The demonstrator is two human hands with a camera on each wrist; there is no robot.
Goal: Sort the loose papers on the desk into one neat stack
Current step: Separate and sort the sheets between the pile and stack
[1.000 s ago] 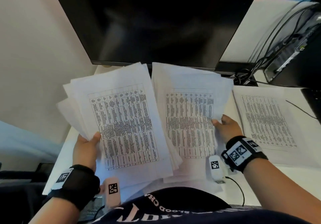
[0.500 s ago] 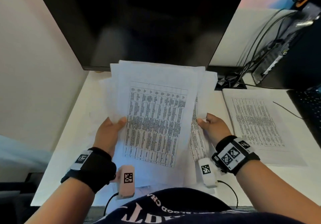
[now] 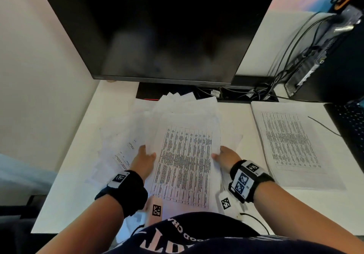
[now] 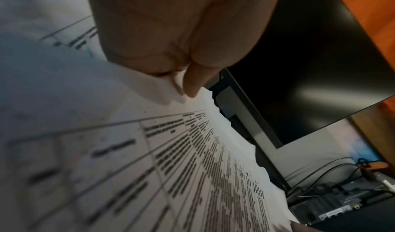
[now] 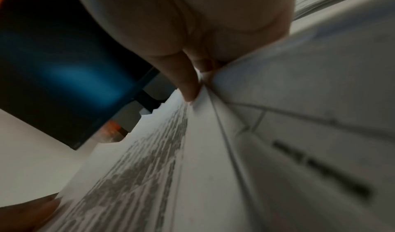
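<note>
A thick bundle of printed sheets [image 3: 185, 161] with dense tables is held in front of me over the white desk [image 3: 65, 184]. My left hand [image 3: 144, 157] grips its left edge, thumb on top [image 4: 190, 83]. My right hand [image 3: 226, 156] grips the right edge, thumb on the top sheet [image 5: 188, 87]. The far ends of the sheets fan out unevenly toward the monitor. More loose sheets [image 3: 118, 147] lie on the desk under and left of the bundle. A separate flat pile of papers [image 3: 291, 145] lies on the desk at the right.
A large dark monitor [image 3: 161, 28] stands right behind the papers, its base [image 3: 149, 94] just past their far ends. Cables [image 3: 256, 94] and a small computer box [image 3: 307, 72] sit at the back right. A dark keyboard [image 3: 352, 123] lies at the right edge.
The two separate bundles held apart have been brought together into one between both hands. The bundle has come lower and closer to me, and the monitor base now shows.
</note>
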